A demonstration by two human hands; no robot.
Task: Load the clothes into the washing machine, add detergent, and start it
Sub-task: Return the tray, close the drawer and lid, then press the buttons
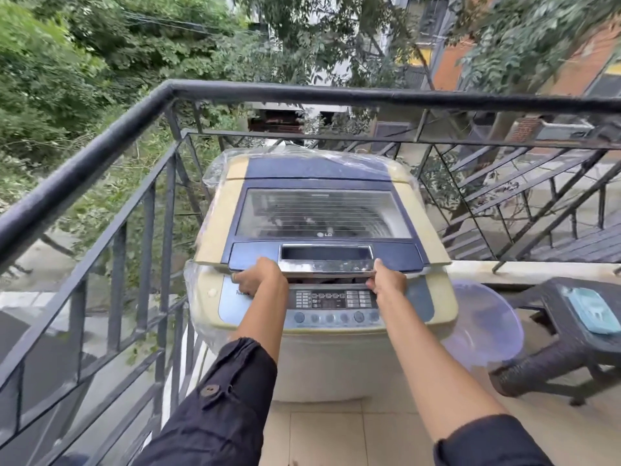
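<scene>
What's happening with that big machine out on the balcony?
A person stands at a washing machine by the railing. The left hand and right hand both grip the front edge of its lid, which is raised just a crack above the control panel. A purple basin sits beside the machine.

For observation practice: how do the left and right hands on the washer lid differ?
Left hand grips the lid left of its silver handle, knuckles up; right hand grips at the handle's right end, thumb raised. Left sleeve reaches farther down the forearm than right sleeve. Both curl fingers under the lid.
</scene>
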